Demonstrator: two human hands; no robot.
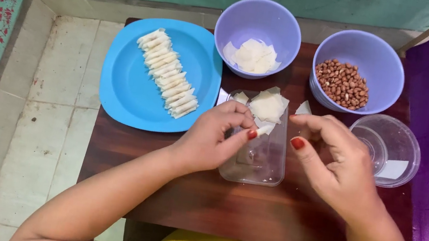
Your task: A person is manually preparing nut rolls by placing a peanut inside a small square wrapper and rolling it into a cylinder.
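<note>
Two hands work over the clear tray [254, 161]: left hand [217, 138] pinches a small wrapper [263, 129], right hand [333, 165] open beside.

- A small folded wrapper [263, 129] is pinched between thumb and fingers of the left hand [215, 138], above a clear rectangular tray [259, 165].
- The right hand [337, 163] is held just beside it, fingers loosely curled, nothing gripped.
- More pale wrapper sheets [268, 106] are seen lying at the tray's far end.
- A row of rolled pieces [167, 72] is laid diagonally across a blue plate [127, 89] on the dark wooden table [246, 211].
- Cut wrappers are held in one lilac bowl [235, 23], peanuts [342, 83] in another lilac bowl [389, 65].
- A clear round container [404, 139] is placed near the right hand.
</note>
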